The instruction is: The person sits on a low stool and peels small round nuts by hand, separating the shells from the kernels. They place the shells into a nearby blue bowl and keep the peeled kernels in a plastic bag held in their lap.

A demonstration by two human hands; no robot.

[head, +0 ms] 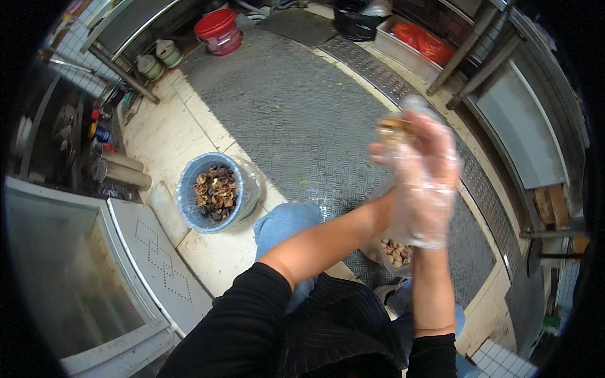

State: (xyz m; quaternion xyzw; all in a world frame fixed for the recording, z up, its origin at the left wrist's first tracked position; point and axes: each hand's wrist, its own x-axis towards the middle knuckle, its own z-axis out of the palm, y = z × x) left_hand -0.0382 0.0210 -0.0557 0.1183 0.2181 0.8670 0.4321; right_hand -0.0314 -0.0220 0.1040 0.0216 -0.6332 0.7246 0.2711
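Both hands wear clear plastic gloves and are raised close together, right of centre, blurred by motion. A brownish-yellow object, apparently a walnut or its shell (393,130), is between the fingertips of my right hand (427,165). My left hand (396,189) overlaps it at the wrist side; most of its fingers are hidden, and whether it also grips the object cannot be seen. Below the hands, partly covered by the forearms, a plastic bag of whole walnuts (397,254) is on the floor. Dark and brown broken shells (216,193) lie in a blue lined bucket (185,210) to the left.
A grey textured mat (293,108) covers much of the tiled floor. A red bucket (218,32) and two jugs (159,60) stand at the far left. Beyond a perforated metal drain cover (373,68) is a white bin with red bags (420,42). A glass-fronted cabinet (75,269) borders the left side.
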